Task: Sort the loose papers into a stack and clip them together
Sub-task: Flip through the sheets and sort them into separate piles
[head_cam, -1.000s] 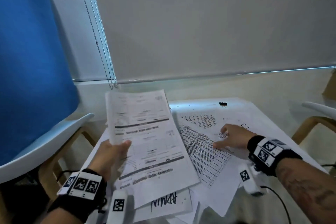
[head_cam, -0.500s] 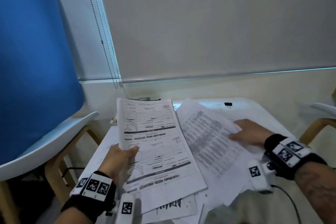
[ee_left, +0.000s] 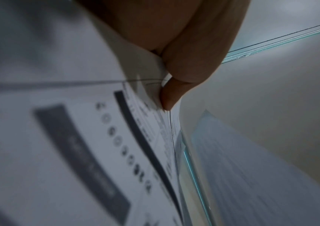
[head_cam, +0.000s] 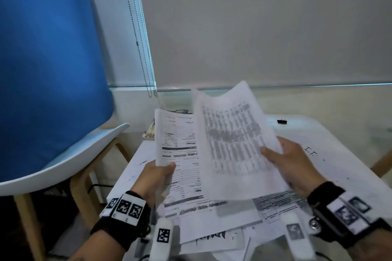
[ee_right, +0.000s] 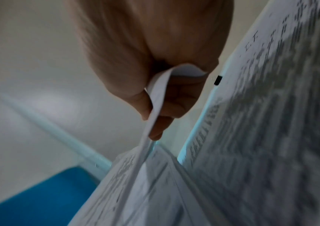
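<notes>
Both hands are holding printed sheets above a paper-strewn desk.

The left hand (head_cam: 156, 178) is pinching the left edge of a form sheet (head_cam: 180, 154), thumb on top and fingers (ee_left: 171, 97) curled underneath, keeping it raised off the desk (head_cam: 347, 167). The right hand (head_cam: 290, 167) is gripping the right edge of a table-printed sheet (head_cam: 233, 146) (its print is blurred), thumb on the face and fingers behind, and this sheet is overlapping the right part of the form sheet. More loose papers (head_cam: 275, 205) are lying scattered on the desk beneath both hands. A small black binder clip (head_cam: 282, 121) is sitting alone on the desk's far side, well apart from either hand. A blue chair (head_cam: 48, 74) is standing left of the desk.
</notes>
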Demonstrator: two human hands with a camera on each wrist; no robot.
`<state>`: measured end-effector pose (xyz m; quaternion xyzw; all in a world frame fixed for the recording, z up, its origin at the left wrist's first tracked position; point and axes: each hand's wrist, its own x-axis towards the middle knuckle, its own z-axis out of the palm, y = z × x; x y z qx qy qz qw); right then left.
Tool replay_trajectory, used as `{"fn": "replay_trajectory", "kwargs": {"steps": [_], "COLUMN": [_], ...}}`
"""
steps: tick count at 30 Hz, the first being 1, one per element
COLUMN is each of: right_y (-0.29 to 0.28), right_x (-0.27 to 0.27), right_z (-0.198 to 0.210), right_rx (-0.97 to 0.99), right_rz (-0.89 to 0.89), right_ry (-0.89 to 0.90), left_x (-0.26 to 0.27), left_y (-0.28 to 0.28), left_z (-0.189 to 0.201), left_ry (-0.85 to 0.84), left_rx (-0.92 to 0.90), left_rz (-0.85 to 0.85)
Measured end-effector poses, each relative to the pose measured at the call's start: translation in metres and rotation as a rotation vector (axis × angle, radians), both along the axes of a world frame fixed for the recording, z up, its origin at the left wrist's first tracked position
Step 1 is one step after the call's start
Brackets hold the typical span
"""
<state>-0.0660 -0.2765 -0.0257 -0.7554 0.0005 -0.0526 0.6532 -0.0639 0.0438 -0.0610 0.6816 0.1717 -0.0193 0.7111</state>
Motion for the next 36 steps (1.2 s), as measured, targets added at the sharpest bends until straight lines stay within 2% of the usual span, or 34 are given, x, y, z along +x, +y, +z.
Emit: {"fn": "replay_trajectory", "kwargs": {"steps": [5,12,15,20,25,29,33,36], "right_y": [0.041,0.064,0.073,0.083,0.088,0.083,0.049,0.024], "right_x": [-0.007,-0.007,-0.009,-0.015,-0.025,-0.027,-0.010,0.005], "right_z": [-0.029,-0.036,-0.036,-0.041,-0.041,-0.033,-0.006,0.003], "right_rx": [-0.244,-0.405,-0.401,-0.384,-0.420,-0.298,-0.180,-0.187], "right_rz": [0.058,0.076,0.095,0.115,0.105,0.122,0.009,0.019], "right_ry": [0.048,0.054,0.063,0.063,0.041,0.062,0.167,0.276], "left_x": [-0.002,0.004,0.005,0.005,0.006,0.001,-0.007,-0.013], "left_y": [0.003,0.004,0.004,0.006,0.008,0.007,0.028,0.052], "left_z": [0.000,-0.003,-0.001,-0.005,-0.014,-0.008,0.011,0.016], "left_ry": [0.010,0.036,0.050,0.021,0.025,-0.035,-0.170,-0.194], "left_rx": [0.017,-0.090,-0.143,0.000,0.013,0.029,-0.070,-0.172], "left_rz": [0.003,0.103,0.088,0.020,0.020,0.043,0.107,0.142]}}
